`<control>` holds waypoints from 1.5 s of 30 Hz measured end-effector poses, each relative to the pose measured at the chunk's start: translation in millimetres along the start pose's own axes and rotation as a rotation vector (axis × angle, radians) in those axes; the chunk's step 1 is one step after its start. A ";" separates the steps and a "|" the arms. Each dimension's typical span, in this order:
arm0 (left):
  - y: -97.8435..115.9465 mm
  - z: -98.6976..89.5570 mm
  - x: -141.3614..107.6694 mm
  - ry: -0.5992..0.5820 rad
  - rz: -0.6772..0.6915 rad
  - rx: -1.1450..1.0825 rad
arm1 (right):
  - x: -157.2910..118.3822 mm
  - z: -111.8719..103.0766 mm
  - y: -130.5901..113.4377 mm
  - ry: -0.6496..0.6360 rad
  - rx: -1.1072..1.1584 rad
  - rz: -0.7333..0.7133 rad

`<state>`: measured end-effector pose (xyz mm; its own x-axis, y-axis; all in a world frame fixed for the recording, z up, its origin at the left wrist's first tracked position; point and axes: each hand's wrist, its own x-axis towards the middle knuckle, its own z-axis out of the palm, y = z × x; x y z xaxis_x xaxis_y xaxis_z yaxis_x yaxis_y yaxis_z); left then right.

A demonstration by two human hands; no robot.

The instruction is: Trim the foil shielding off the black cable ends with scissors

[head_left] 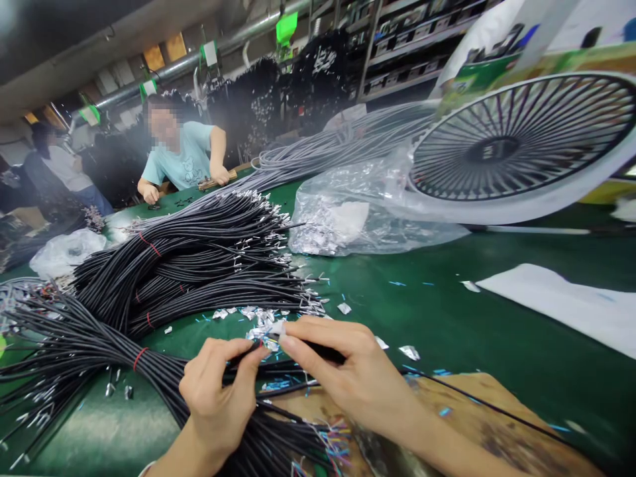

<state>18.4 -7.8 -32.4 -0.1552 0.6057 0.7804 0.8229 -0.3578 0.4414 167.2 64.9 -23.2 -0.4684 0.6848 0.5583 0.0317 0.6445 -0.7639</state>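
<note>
Here, left hand (218, 387) pinches black cable (243, 356); right hand (355, 371) pinches whitish scrap (277, 328) (dark object (328, 352) in palm) above green table (382, 271).

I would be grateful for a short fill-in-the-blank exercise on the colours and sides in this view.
1. The tabletop is coloured ____.
2. Bundles of black cables are held by thin ____ ties.
3. The round fan is on the ____ side of the picture.
4. The left hand pinches a ____ cable end.

Missing words: green; red; right; black.
</note>
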 end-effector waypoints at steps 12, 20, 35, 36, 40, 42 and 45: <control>3.9 -5.8 9.3 -0.292 -0.264 -0.180 | -0.5 0.9 0.4 -0.026 0.025 0.001; -5.6 -9.3 13.3 -0.488 -0.419 -0.357 | 3.4 -2.1 -1.3 -0.126 0.115 0.069; -9.4 0.7 -2.3 -0.334 -0.235 -0.239 | 6.7 -0.5 1.6 -0.046 0.148 0.164; -9.2 0.5 -2.0 -0.349 -0.211 -0.229 | 7.2 -0.5 0.8 -0.049 0.152 0.150; -5.9 -1.1 1.4 -0.380 -0.174 -0.188 | 9.7 -2.6 0.1 -0.097 0.283 0.219; -4.5 -1.1 2.6 -0.377 -0.178 -0.175 | 11.8 -3.7 0.5 -0.157 0.417 0.288; -4.9 0.0 1.5 -0.336 -0.193 -0.150 | 14.9 -4.2 1.0 -0.179 0.493 0.359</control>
<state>14.2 -5.1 -33.4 -0.0914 0.8611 0.5002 0.7035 -0.2997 0.6444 164.0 77.2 -14.3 -0.6456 0.7344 0.2092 -0.1758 0.1236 -0.9766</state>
